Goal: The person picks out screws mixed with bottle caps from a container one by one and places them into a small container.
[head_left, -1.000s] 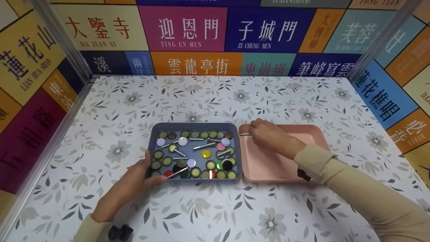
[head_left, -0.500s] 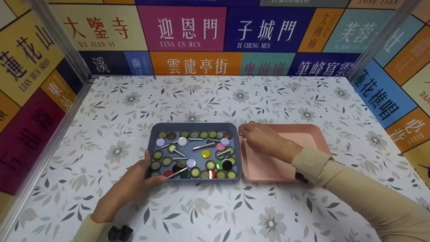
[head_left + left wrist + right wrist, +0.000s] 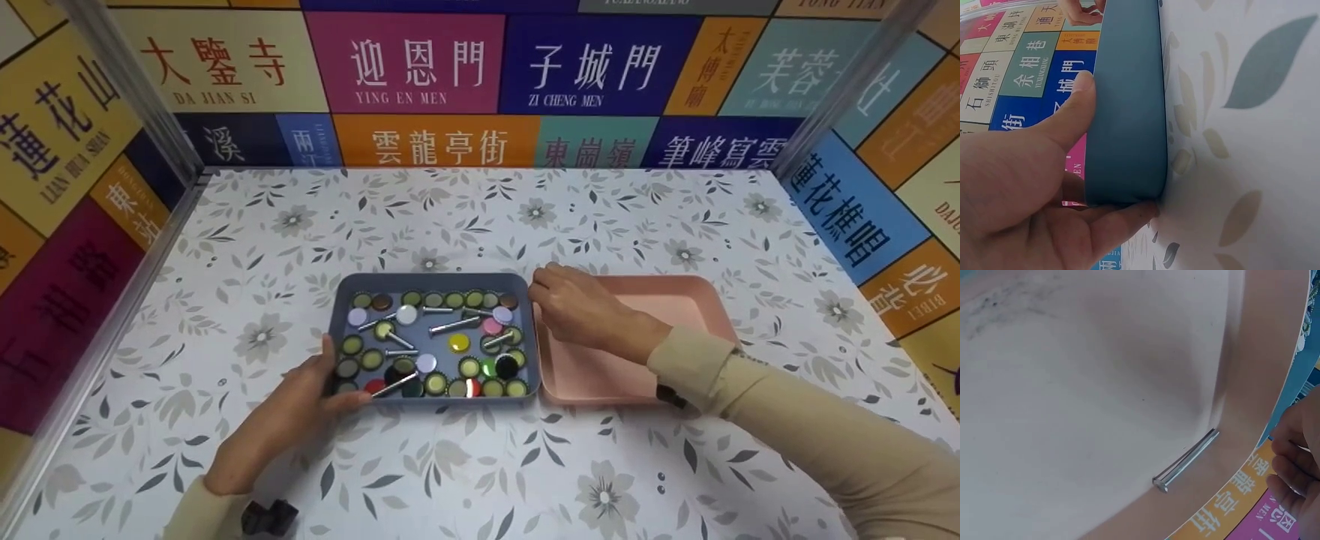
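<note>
My left hand (image 3: pixel 289 409) grips the left front corner of a blue-grey tray (image 3: pixel 435 283). In the left wrist view the thumb lies over the rim and the fingers bend round the outer wall. The tray holds many bottle caps (image 3: pixel 459 343), some face down, and several silver nails (image 3: pixel 454 325). My right hand (image 3: pixel 577 307) is over the back left corner of a pink tray (image 3: pixel 600 367), fingers loosely bent. In the right wrist view a silver nail (image 3: pixel 1188 458) lies against that tray's corner, apart from the fingers, and nothing shows in the hand.
The two trays stand side by side on a table (image 3: pixel 420 472) with a leaf and flower pattern. Coloured panels with Chinese writing (image 3: pixel 409 64) rise behind and on both sides. A black device (image 3: pixel 268 519) sits at the left wrist.
My right hand has moved left to the pink tray's corner, and the nail that stuck out from its fingers no longer shows there. My left hand and the blue-grey tray stay put.
</note>
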The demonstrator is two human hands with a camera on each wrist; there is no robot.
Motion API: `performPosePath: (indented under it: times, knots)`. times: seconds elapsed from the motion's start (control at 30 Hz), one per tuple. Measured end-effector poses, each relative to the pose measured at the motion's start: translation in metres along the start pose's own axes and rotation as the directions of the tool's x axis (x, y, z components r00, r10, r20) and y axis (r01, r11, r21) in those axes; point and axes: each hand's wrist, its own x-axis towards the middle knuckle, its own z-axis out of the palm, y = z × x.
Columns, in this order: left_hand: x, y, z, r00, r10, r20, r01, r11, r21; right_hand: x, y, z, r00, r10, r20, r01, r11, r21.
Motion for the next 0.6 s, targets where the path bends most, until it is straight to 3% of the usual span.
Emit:
performPosePath:
  times: [0.1,0.27,0.47,0.6]
  knots:
    - [0.0,0.0,0.0,1.0,0.006,-0.002,-0.006,1.0,0.005,0.003,-0.004,-0.002,0.994,0.094,0.058,-0.1,0.99,0.098]
    - [0.001,0.0,-0.001,1.0,0.008,-0.002,-0.008,1.0,0.011,0.008,-0.012,-0.005,0.96,0.222,0.173,-0.262,0.929,0.262]
    - [0.003,0.0,-0.001,1.0,0.003,-0.008,-0.003,1.0,0.002,0.014,-0.018,-0.008,0.934,0.249,0.257,-0.326,0.888,0.325]
    - [0.004,0.001,-0.001,1.0,0.005,-0.006,-0.005,1.0,0.008,0.017,-0.019,-0.008,0.931,0.243,0.27,-0.33,0.879,0.344]
